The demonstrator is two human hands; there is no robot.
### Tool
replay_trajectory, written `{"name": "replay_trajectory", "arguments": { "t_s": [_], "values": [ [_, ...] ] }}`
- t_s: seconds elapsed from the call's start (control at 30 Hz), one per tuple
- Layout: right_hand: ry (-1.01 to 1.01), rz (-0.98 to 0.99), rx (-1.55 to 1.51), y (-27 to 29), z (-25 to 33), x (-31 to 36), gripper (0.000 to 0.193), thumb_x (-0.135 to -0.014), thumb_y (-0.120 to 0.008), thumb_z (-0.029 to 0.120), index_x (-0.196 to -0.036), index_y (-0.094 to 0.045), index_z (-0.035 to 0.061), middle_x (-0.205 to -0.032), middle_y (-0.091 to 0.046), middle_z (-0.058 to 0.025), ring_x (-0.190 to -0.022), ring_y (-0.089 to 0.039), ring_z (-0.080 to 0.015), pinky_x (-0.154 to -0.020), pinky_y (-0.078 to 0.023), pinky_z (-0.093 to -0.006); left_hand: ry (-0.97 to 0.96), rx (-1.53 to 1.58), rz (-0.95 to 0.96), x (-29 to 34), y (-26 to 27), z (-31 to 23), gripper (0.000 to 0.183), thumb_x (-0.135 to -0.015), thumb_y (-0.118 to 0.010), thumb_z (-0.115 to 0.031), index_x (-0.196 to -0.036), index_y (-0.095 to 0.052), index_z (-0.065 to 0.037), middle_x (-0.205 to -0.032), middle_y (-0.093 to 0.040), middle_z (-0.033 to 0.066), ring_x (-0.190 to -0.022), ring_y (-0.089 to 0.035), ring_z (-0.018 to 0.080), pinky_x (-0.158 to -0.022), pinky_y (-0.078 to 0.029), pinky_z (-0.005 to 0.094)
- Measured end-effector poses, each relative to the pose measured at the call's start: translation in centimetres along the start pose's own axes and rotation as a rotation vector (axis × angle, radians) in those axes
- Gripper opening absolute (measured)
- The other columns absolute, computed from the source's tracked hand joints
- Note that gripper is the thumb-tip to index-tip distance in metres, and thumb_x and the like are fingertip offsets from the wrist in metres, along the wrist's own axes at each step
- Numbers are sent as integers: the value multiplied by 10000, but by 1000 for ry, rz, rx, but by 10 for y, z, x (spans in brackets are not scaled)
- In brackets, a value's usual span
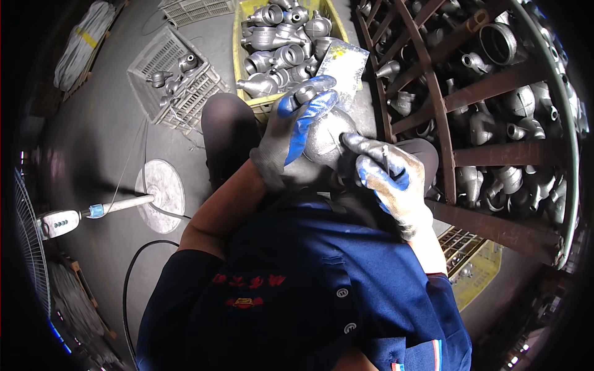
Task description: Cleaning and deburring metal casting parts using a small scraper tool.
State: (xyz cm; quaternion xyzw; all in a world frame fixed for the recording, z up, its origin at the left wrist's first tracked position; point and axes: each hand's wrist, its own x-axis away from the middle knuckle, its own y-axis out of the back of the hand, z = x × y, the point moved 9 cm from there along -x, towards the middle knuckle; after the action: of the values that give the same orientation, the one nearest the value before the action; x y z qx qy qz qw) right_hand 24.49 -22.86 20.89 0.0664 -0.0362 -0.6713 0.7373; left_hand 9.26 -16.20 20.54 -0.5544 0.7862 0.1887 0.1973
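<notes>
Seen from the head camera, a rounded grey metal casting (323, 139) is held over the person's lap, between both gloved hands. The left hand (297, 127), in a grey glove with blue fingers, is wrapped around the casting's upper neck and clenched on it. The right hand (387, 176) is closed on a thin metal tool (385, 159), with its forefinger pressed against the casting's side. The casting is judged to be heavy, rigid and rough-skinned, not fragile, so a firm grip at the narrow neck with the round belly supported seems the surest hold; the coated gloves should keep it from slipping. Just beyond the hands, a yellow crate (247, 59) full of similar castings is seen, with a flat scraper blade (345, 62) leaning on its rim. A grey plastic basket (154, 68) with a few parts sits to the left on the floor, and a fan stand (158, 188) lies nearer. To the right, a rusty steel rack (489, 83) over more castings crowds the right elbow's side.
</notes>
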Motion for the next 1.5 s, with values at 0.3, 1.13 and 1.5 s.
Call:
{"name": "replay_trajectory", "arguments": {
  "t_s": [0.3, 1.13, 1.5],
  "values": [
    [-124, 29, -420, -14, 1, -1, 416, -917, -560, 85, -1319, -494, 0, -830, -568, -9, -598, -479, -46, -524, -410, -189, -216, -370, 150, -3, -11, -26, 690, -586, -785, -204, -1189, -529, 13, -1197, -532, 226, -1106, -542, 391, -972, -428, 446],
    [-438, -139, -500, -14, -96, 11, 166, -897, -619, 184, -855, -669, 31, -613, -598, 8, -399, -362, -15, -369, -239, -202, 499, 1216, 24, -3, -29, 63, 360, -999, -392, -267, -1244, -466, -13, -1146, -559, 106, -1043, -561, 183, -942, -451, 322],
    [-512, -198, -310, -5, -93, 15, 173, -864, -657, 201, -808, -660, 37, -575, -557, 31, -407, -369, -18, -384, -247, -203, 633, 947, -251, 5, -16, 62, 392, -912, -566, -138, -1266, -444, -20, -1027, -610, 86, -923, -620, 171, -812, -520, 311]
  ]
}}
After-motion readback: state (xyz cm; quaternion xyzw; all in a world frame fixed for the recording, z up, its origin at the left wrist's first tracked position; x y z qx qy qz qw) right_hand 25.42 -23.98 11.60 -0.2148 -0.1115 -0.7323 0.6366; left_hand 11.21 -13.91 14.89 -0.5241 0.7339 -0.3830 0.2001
